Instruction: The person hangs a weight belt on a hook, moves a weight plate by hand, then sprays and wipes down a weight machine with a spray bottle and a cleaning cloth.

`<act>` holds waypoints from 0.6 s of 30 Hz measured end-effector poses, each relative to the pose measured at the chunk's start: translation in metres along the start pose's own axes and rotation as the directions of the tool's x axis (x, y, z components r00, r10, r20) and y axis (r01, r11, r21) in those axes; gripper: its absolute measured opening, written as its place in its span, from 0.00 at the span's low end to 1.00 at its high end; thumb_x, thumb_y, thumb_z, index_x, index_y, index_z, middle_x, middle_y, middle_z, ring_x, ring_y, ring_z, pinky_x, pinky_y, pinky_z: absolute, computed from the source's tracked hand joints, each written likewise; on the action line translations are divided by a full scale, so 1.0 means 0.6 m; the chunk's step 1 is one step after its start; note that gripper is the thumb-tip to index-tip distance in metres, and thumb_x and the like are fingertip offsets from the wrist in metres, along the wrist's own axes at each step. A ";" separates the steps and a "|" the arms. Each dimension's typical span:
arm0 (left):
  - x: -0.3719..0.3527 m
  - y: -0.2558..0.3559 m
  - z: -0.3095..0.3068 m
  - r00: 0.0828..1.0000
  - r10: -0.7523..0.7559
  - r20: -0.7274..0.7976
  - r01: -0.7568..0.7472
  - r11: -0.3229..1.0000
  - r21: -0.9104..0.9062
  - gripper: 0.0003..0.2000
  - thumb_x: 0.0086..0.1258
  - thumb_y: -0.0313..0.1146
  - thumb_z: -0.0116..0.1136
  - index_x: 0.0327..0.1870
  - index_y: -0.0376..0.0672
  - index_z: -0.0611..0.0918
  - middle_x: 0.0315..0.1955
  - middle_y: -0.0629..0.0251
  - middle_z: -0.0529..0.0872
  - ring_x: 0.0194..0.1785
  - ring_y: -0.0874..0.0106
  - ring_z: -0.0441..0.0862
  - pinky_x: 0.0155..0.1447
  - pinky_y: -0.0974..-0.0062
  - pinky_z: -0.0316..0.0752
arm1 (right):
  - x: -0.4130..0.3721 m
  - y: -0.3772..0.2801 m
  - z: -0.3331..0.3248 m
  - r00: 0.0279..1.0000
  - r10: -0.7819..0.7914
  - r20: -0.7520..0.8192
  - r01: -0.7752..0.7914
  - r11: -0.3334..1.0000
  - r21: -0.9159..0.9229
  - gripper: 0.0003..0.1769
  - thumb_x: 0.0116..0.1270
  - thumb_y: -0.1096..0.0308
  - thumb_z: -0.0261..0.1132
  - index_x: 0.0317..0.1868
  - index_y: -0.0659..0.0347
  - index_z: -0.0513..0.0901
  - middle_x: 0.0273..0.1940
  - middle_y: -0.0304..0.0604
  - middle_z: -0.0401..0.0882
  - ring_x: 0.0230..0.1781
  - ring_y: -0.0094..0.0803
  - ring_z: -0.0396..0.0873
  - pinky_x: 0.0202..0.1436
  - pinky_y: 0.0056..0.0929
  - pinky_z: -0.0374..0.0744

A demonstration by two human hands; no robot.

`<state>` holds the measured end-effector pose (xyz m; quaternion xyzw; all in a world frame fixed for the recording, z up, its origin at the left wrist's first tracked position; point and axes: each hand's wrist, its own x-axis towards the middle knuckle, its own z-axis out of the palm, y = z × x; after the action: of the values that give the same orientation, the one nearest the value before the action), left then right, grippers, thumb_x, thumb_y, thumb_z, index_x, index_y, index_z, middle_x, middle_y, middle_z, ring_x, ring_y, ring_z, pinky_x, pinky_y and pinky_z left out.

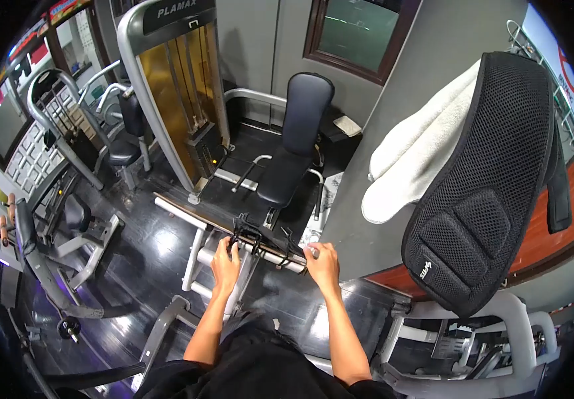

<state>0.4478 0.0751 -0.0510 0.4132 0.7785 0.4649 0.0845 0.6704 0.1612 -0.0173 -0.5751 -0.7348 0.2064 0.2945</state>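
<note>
A tangle of black straps [258, 237] hangs over a long pale rail [187, 211] with a brown top edge, in front of my body. My left hand [225, 266] is closed at the left end of the tangle, thumb and fingers pinching a black strap. At the rail's right end my right hand [323, 266] is closed too, its fingertips pressed together around something small and pale that I cannot make out. Between the hands, dark loops wrap round the rail.
Beyond the rail stands a black padded machine seat [307, 113] beside a weight stack tower [167, 80]. A black mesh back belt [486, 179] and a white towel [426, 146] hang close on the right. More gym machines [80, 233] fill the left; grey frames [473, 346] stand lower right.
</note>
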 end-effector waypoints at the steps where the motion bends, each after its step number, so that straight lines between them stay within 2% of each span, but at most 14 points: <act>1: 0.001 0.000 0.001 0.999 0.032 -0.016 -0.032 0.999 0.016 0.13 0.70 0.34 0.54 0.49 0.36 0.76 0.40 0.48 0.83 0.44 0.50 0.82 0.48 0.60 0.75 | -0.005 0.000 -0.006 1.000 0.009 -0.006 -0.009 1.000 -0.005 0.12 0.61 0.65 0.65 0.45 0.58 0.84 0.37 0.50 0.82 0.41 0.47 0.80 0.47 0.38 0.76; 2: 0.002 -0.002 0.001 0.997 0.064 -0.032 -0.063 0.997 0.032 0.12 0.70 0.34 0.53 0.49 0.36 0.76 0.40 0.48 0.83 0.44 0.50 0.82 0.47 0.59 0.75 | -0.012 -0.001 -0.013 0.979 0.110 0.173 -0.116 0.993 0.029 0.12 0.61 0.64 0.66 0.44 0.59 0.83 0.35 0.50 0.82 0.37 0.48 0.80 0.44 0.40 0.77; 3: 0.002 -0.004 0.002 0.997 0.070 -0.034 -0.069 0.997 0.038 0.12 0.71 0.34 0.52 0.48 0.36 0.76 0.40 0.47 0.83 0.44 0.49 0.81 0.47 0.58 0.75 | -0.019 -0.004 -0.020 0.916 0.198 0.349 -0.227 0.973 0.045 0.13 0.61 0.64 0.66 0.44 0.61 0.83 0.32 0.51 0.83 0.34 0.48 0.81 0.40 0.41 0.78; 4: 0.003 -0.007 0.002 0.997 0.074 -0.025 -0.073 0.997 0.033 0.12 0.71 0.34 0.52 0.48 0.36 0.76 0.40 0.47 0.83 0.44 0.49 0.81 0.47 0.58 0.75 | -0.028 0.002 -0.011 0.916 0.207 0.343 -0.235 0.971 0.042 0.13 0.61 0.64 0.66 0.44 0.61 0.83 0.32 0.51 0.83 0.34 0.48 0.81 0.40 0.41 0.78; 6: 0.005 -0.010 0.002 0.997 0.073 -0.003 -0.073 0.995 0.062 0.11 0.71 0.34 0.51 0.48 0.36 0.75 0.40 0.46 0.84 0.44 0.48 0.81 0.47 0.57 0.75 | -0.045 0.008 0.012 0.974 0.136 0.178 -0.164 0.975 0.149 0.13 0.61 0.66 0.66 0.44 0.62 0.82 0.27 0.53 0.82 0.30 0.51 0.81 0.38 0.43 0.78; 8: 0.008 -0.012 0.003 0.997 0.081 0.003 -0.081 0.995 0.055 0.11 0.72 0.34 0.51 0.48 0.36 0.75 0.39 0.46 0.84 0.43 0.47 0.81 0.46 0.56 0.74 | -0.051 0.002 0.015 0.969 0.161 0.186 -0.191 0.970 0.153 0.12 0.61 0.70 0.64 0.45 0.63 0.82 0.29 0.55 0.82 0.33 0.52 0.81 0.41 0.44 0.78; 10: 0.011 -0.011 0.002 0.996 0.090 0.012 -0.090 0.995 0.045 0.11 0.72 0.34 0.51 0.48 0.37 0.74 0.38 0.46 0.84 0.41 0.46 0.81 0.44 0.54 0.74 | -0.060 -0.002 0.020 0.985 0.140 0.105 -0.145 0.989 0.042 0.12 0.60 0.72 0.64 0.45 0.65 0.81 0.31 0.56 0.83 0.31 0.50 0.83 0.39 0.42 0.78; 11: 0.012 -0.011 0.001 0.996 0.092 0.015 -0.093 0.995 0.047 0.11 0.72 0.34 0.51 0.48 0.37 0.74 0.38 0.46 0.84 0.41 0.46 0.81 0.44 0.54 0.74 | -0.061 0.004 0.025 0.984 0.143 0.103 -0.148 0.988 0.044 0.12 0.60 0.72 0.64 0.45 0.65 0.81 0.31 0.56 0.83 0.31 0.50 0.83 0.39 0.42 0.78; 13: 0.012 -0.006 -0.005 0.994 0.106 0.039 -0.110 0.983 0.144 0.11 0.71 0.34 0.51 0.48 0.37 0.75 0.34 0.46 0.84 0.38 0.45 0.81 0.42 0.52 0.74 | -0.063 0.021 0.035 0.961 0.232 0.150 -0.265 0.928 0.263 0.12 0.62 0.72 0.62 0.46 0.65 0.80 0.30 0.52 0.83 0.27 0.41 0.84 0.35 0.37 0.80; 14: 0.011 -0.009 -0.003 0.993 0.108 0.045 -0.113 0.984 0.141 0.11 0.71 0.34 0.51 0.48 0.37 0.75 0.34 0.46 0.84 0.38 0.45 0.81 0.42 0.52 0.74 | -0.067 0.030 0.037 0.960 0.238 0.146 -0.270 0.927 0.261 0.12 0.62 0.72 0.62 0.46 0.65 0.80 0.30 0.52 0.83 0.27 0.41 0.84 0.35 0.37 0.80; 16: 0.016 -0.014 0.002 0.987 0.160 0.028 -0.162 0.966 0.201 0.11 0.70 0.33 0.51 0.48 0.37 0.75 0.32 0.46 0.84 0.34 0.45 0.81 0.40 0.50 0.74 | -0.063 0.039 0.028 0.947 0.313 0.065 -0.301 0.802 0.516 0.11 0.67 0.75 0.59 0.48 0.68 0.79 0.26 0.42 0.80 0.22 0.24 0.81 0.25 0.24 0.81; 18: 0.019 -0.015 0.001 0.987 0.154 0.047 -0.160 0.963 0.218 0.11 0.69 0.34 0.53 0.47 0.37 0.75 0.32 0.47 0.85 0.33 0.46 0.81 0.39 0.51 0.74 | -0.059 0.046 0.014 0.942 0.335 -0.003 -0.261 0.738 0.622 0.12 0.70 0.74 0.57 0.52 0.66 0.77 0.28 0.42 0.78 0.22 0.24 0.79 0.25 0.24 0.82</act>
<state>0.4357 0.0817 -0.0552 0.4873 0.7889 0.3742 0.0124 0.6907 0.1342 -0.0483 -0.5693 -0.5078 0.4445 0.4695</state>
